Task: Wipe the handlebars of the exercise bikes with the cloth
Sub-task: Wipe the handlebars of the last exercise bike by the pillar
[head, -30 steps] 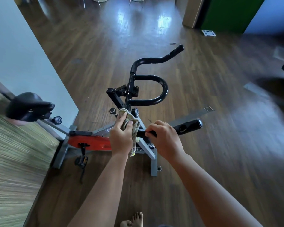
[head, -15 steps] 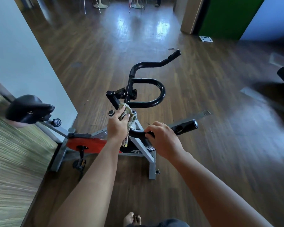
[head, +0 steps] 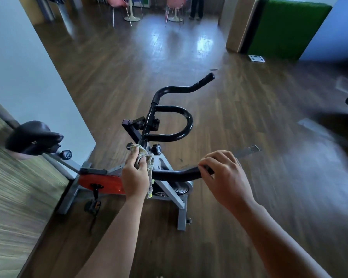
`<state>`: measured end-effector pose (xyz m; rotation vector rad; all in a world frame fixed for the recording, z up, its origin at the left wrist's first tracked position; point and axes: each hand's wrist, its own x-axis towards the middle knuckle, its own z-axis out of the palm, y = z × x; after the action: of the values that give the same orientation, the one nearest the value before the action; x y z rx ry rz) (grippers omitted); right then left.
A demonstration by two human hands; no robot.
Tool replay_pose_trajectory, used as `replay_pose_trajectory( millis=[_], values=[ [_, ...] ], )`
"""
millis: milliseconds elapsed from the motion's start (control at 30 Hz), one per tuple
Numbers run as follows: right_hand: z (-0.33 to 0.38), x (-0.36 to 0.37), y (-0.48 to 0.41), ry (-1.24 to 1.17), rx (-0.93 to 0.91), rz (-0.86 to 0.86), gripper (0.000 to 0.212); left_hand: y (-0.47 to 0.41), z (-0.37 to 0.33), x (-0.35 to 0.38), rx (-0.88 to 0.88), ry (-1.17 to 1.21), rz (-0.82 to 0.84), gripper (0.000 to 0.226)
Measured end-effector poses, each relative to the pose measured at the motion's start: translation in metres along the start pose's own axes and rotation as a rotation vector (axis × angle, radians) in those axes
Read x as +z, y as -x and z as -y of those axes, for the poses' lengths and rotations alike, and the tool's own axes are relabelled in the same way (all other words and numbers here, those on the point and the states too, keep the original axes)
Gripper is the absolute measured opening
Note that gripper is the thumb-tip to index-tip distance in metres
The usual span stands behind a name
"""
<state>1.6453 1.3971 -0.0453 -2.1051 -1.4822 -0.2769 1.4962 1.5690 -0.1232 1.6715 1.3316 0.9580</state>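
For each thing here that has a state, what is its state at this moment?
cloth: bunched, pressed against the handlebar.
left hand: grips the cloth.
right hand: fingers curled round the handlebar's near end.
handlebar: held at the near end, far end free.
exercise bike: standing upright on the floor.
saddle: nobody sits on it.

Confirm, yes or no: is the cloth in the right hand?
No, the left hand grips the cloth, while the right hand holds the bare handlebar.
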Motion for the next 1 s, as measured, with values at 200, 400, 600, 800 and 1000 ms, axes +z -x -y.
replay_pose_trajectory(
  millis=[200, 400, 600, 800, 1000],
  values=[
    [-0.034, -0.007, 0.002, -0.233, -0.006, 0.102, 0.012, 0.016, -0.019, 0.020, -0.163, -0.017, -0.174, 0.041],
    [-0.052, 0.001, 0.001, -0.423, -0.050, 0.093, 0.013, 0.052, -0.034, 0.039, -0.316, 0.049, -0.295, 0.043],
    [-0.068, 0.002, -0.007, -0.550, -0.150, 0.147, 0.012, 0.104, -0.069, 0.074, -0.287, -0.024, -0.337, 0.038],
    [-0.079, 0.005, -0.010, -0.645, -0.196, 0.166, 0.013, 0.117, -0.069, 0.085, -0.154, -0.087, -0.182, 0.039],
    [-0.087, 0.006, -0.013, -0.678, -0.216, 0.217, 0.014, 0.071, -0.038, 0.046, -0.097, -0.319, -0.181, 0.040]
  ],
)
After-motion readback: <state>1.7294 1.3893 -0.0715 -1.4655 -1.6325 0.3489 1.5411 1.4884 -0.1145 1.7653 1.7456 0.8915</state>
